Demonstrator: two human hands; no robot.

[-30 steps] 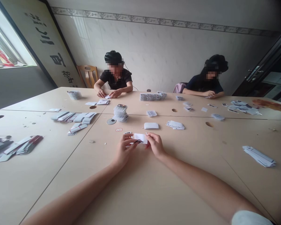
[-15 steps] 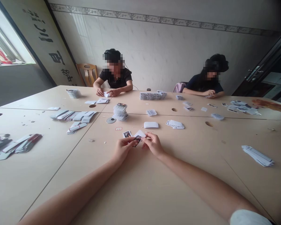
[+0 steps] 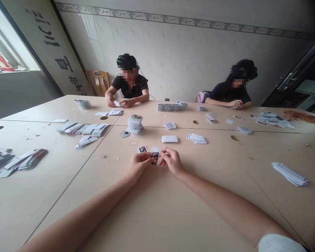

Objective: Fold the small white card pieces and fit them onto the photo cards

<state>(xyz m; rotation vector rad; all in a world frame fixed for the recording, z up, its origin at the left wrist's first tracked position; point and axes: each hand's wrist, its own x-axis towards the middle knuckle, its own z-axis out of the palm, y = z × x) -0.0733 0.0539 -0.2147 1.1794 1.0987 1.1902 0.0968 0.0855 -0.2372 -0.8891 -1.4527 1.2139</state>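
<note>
My left hand [image 3: 140,163] pinches a small dark picture card [image 3: 154,158] between thumb and fingers, held nearly upright just above the table. From the other side, my right hand [image 3: 172,161] is closed, with thumb and forefinger on a translucent white piece [image 3: 155,149] right behind the card's top edge. Whether that piece is a sleeve or a sheet, I cannot tell. Another picture card [image 3: 142,149] lies on the table just beyond my left fingers. Past my hands are a white card stack [image 3: 169,139] and a fanned pile of white cards [image 3: 196,138].
Stacked clear cases [image 3: 135,125] stand beyond my left hand, near a round disc [image 3: 124,134]. Bundles of white strips lie left [image 3: 33,159] and right [image 3: 290,174]. Across the table [image 3: 157,203], two people [image 3: 128,84] [image 3: 233,89] handle cards. Cable holes [image 3: 235,138] pierce the tabletop.
The picture card has turned more upright and shifted slightly right. It now overlaps the translucent white piece, and my right fingertips have come closer to its top edge.
</note>
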